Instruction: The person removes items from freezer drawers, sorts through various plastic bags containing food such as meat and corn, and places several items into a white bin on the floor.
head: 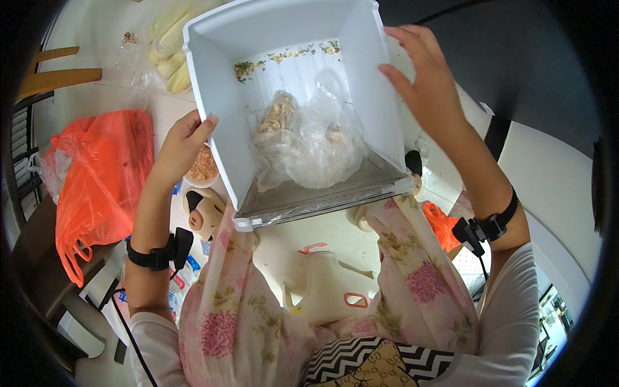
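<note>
A white refrigerator drawer [370,96] with a clear front panel is tilted towards me above my knees. My left hand [186,145] grips its left rim, with the thumb over the edge. At the right rim is my right hand [425,77], its thumb and fingertips spread against the wall; how firmly it holds cannot be seen. Inside the drawer lies a knotted clear plastic bag [329,150] with contents I cannot make out. Beside it, another clear bag [279,113] shows brownish pieces. Green and yellow vegetable scraps [246,70] line the far edge of the drawer's bottom.
An orange plastic bag [106,174] rests on a dark wooden bench [43,271] at my left. Bagged corn cobs [174,63] lie on the floor beyond. A bowl of orange-brown crumbly food [203,167] stands by my left hand. Another orange bag [440,225] is at right.
</note>
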A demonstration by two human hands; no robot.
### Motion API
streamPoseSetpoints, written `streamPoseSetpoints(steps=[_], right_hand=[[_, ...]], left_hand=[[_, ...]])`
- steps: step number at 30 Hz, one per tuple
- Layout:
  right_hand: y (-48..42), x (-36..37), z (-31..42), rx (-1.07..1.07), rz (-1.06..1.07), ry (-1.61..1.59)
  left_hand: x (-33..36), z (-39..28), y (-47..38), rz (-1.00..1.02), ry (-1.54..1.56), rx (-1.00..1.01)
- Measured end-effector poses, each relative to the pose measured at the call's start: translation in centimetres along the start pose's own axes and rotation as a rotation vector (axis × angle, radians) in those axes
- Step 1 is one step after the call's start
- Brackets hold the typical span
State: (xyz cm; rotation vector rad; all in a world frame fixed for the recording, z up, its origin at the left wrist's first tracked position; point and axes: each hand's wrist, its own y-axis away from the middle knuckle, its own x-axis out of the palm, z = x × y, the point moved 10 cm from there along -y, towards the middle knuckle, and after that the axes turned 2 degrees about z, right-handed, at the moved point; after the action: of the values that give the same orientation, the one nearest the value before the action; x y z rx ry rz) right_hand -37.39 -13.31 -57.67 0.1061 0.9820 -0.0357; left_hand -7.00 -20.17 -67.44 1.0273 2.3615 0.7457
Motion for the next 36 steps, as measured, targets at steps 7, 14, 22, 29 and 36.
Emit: streamPoseSetpoints(steps=[7,14,22,29,36], right_hand=[[4.8,18.3,3.7,-0.234,0.776,0.449],[3.9,22.8,-0.4,-0.188,1.085,0.342],[-1.7,10.2,-0.2,0.491,0.547,-1.045],[-2.3,7.9,6.3,0.289,0.261,-1.327],[-3.3,7.3,6.4,0.164,0.198,-1.186]], left_hand=[[-2.2,-4.0,2.6,-0.222,-0.298,0.189],[-2.6,-6.5,4.9,-0.201,-0.121,0.207],[-3.6,-7.4,4.9,-0.262,0.060,0.370],[3.3,-11.9,4.3,0.110,0.314,0.463],[5.6,-16.5,4.3,-0.042,0.192,0.639]])
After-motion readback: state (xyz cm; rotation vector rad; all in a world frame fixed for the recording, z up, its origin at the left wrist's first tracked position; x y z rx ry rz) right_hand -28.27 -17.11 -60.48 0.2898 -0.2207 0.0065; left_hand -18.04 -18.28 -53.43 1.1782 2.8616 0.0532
